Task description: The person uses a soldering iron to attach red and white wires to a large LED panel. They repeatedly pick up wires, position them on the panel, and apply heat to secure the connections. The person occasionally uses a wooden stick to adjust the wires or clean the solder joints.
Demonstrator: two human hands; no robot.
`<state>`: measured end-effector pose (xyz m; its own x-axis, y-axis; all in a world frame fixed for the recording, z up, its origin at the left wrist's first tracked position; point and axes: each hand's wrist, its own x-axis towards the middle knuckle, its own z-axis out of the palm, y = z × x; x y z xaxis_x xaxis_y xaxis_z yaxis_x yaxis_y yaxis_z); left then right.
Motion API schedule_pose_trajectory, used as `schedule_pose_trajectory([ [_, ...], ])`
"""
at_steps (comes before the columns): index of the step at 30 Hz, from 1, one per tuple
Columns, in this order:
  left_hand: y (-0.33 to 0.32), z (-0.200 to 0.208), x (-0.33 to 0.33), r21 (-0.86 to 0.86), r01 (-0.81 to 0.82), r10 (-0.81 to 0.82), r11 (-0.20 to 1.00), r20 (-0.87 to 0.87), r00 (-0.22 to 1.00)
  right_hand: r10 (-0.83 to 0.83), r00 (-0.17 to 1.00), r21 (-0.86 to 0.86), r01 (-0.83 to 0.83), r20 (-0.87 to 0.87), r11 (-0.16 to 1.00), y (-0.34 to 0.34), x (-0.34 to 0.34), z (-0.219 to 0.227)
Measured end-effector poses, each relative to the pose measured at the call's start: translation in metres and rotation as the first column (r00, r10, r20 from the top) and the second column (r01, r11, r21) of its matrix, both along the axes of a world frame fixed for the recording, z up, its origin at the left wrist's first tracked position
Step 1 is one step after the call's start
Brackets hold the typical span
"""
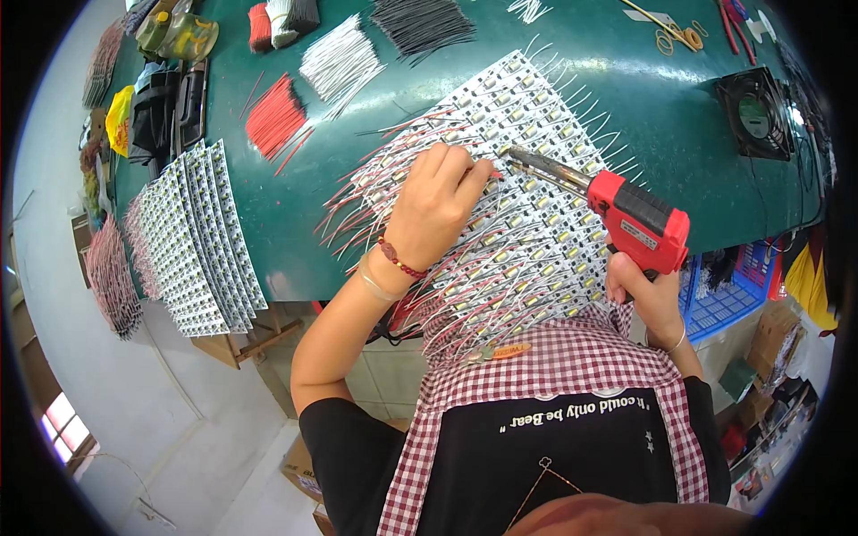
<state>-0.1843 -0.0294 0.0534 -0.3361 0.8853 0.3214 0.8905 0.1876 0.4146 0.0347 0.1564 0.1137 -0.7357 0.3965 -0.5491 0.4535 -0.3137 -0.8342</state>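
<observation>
A large white panel of LED circuit boards (527, 107) lies on the green table in front of me, with rows of small parts and many red, white and black wires along it. My left hand (438, 201) rests over the panel's middle, its fingers closed in a pinch on a red wire (496, 175) whose end barely shows. My right hand (651, 295) grips the handle of a red and black soldering gun (636, 219). The gun's long dark tip (527, 159) points left over the board, close to my left fingertips; contact cannot be made out.
Beyond the panel lie bundles of red wires (275, 118), white wires (340, 58) and black wires (422, 25). Stacked LED boards (206, 250) overhang the table's left edge. A black fan (755, 112) stands at the right, above a blue crate (728, 299). Scissors (684, 34) lie farther back.
</observation>
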Motion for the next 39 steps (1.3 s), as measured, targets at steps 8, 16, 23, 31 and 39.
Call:
schedule_pose_trajectory([
  [8, 0.003, 0.000, -0.001, 0.007, 0.001, -0.001, 1.000, -0.013, 1.000, 0.034, 0.996, 0.075, -0.040, 0.078, 0.996, -0.001, 0.000, -0.002],
  [16, 0.005, -0.003, -0.005, 0.041, -0.006, 0.006, 0.999, -0.012, 1.000, 0.036, 0.998, 0.091, -0.040, 0.052, 0.995, -0.002, 0.008, 0.000],
  [23, 0.006, 0.000, -0.006, 0.031, -0.006, 0.007, 1.000, -0.043, 0.999, 0.076, 0.997, 0.018, -0.075, -0.028, 0.997, 0.000, 0.008, 0.006],
  [31, 0.008, 0.012, 0.013, 0.121, -0.045, 0.042, 0.992, 0.028, 0.999, 0.028, 0.992, 0.007, -0.028, -0.120, 1.000, -0.003, 0.025, -0.001],
  [39, 0.005, 0.003, 0.015, 0.000, 0.014, -0.014, 1.000, -0.007, 1.000, 0.070, 0.997, -0.019, -0.070, -0.042, 0.997, -0.006, 0.036, -0.006],
])
